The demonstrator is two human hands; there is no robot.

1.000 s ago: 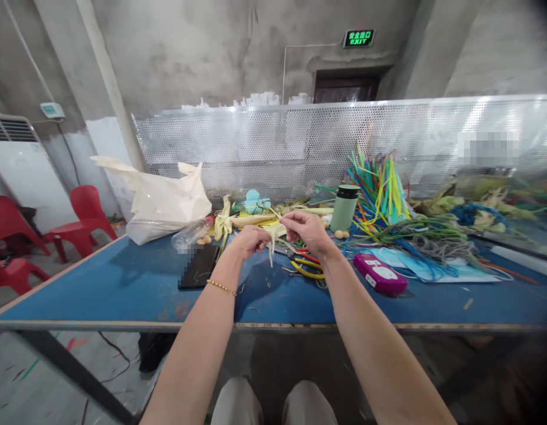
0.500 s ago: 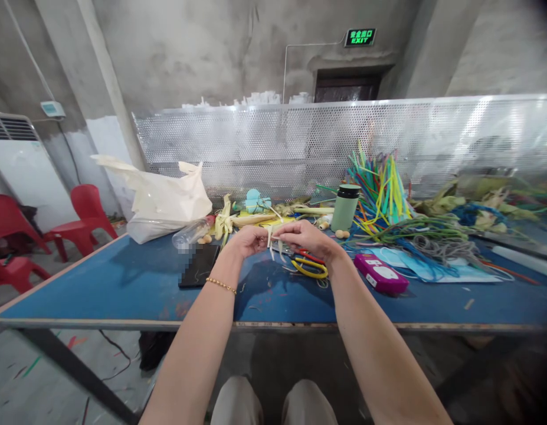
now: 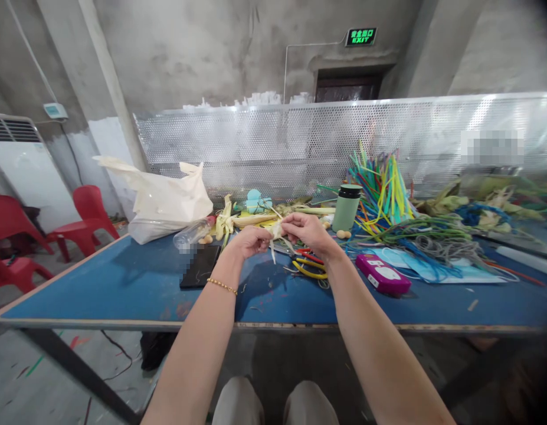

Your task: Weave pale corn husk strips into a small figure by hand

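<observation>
My left hand (image 3: 252,241) pinches a pale strip of corn husk (image 3: 274,252), with its fingers closed. My right hand (image 3: 305,232) is closed too, its thumb and fingers pinching the same husk from the right. Loose ends of the strip hang down between the hands, above the blue table (image 3: 273,295). Just below my right hand lies a tool with red and yellow handles (image 3: 309,270), partly hidden by the hand and wrist. More dried husks (image 3: 251,220) lie behind my hands.
A green bottle (image 3: 346,209) stands behind my right hand, near colourful strips (image 3: 388,189). A purple box (image 3: 383,274) and blue face masks (image 3: 426,264) lie to the right. Leftward are a black flat object (image 3: 199,268), a clear bottle (image 3: 191,233) and a plastic bag (image 3: 167,200).
My right hand has lifted slightly, its fingers more curled. The husk between the hands looks wider and more bunched, and a gap shows between the fingertips of the two hands.
</observation>
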